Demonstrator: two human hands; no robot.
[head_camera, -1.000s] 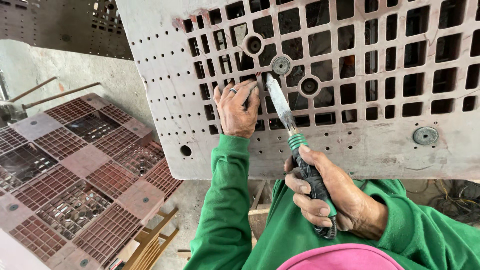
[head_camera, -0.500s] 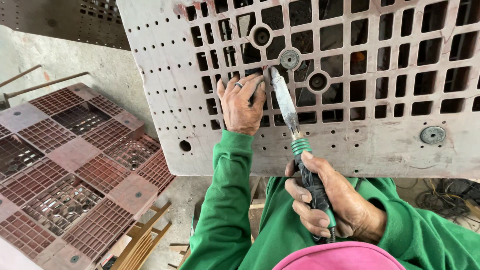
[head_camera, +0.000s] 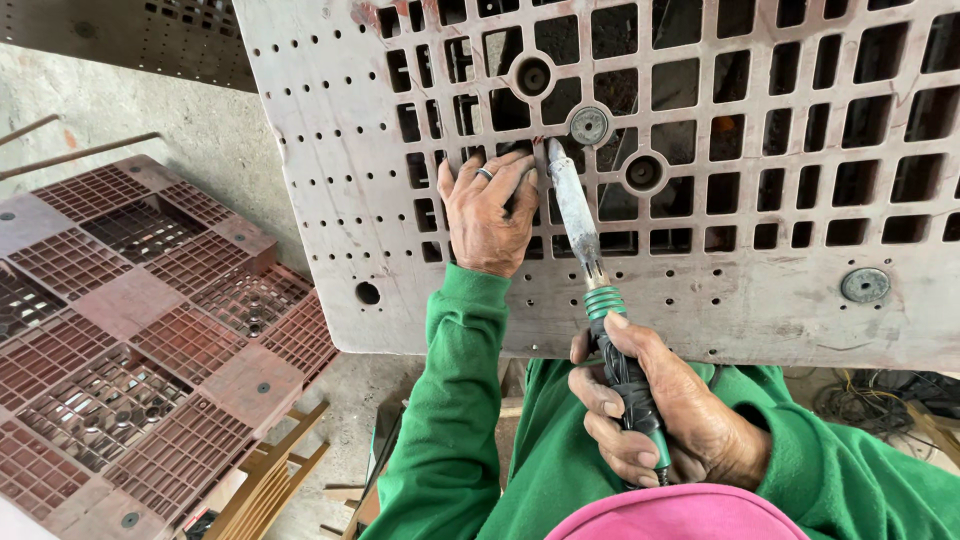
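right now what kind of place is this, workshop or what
Probably a rough workshop or yard for repairing plastic pallets. A grey pallet stands propped up, the right hand works a soldering-type iron against it, and more reddish pallets lie on the concrete floor.

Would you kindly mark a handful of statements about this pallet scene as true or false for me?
1. The right hand grips a tool with a dark handle and a green collar. True.
2. The left hand hangs free of the grey plastic pallet. False: it lies flat against the pallet's grid, beside the tool's blade.
3. A ring shows on a finger of the left hand. True.
4. The tool's blade points down toward the person. False: it points up, its tip near a round metal fitting.
5. Reddish-brown pallets lie to the left. True.
6. The sleeves are blue. False: they are green.
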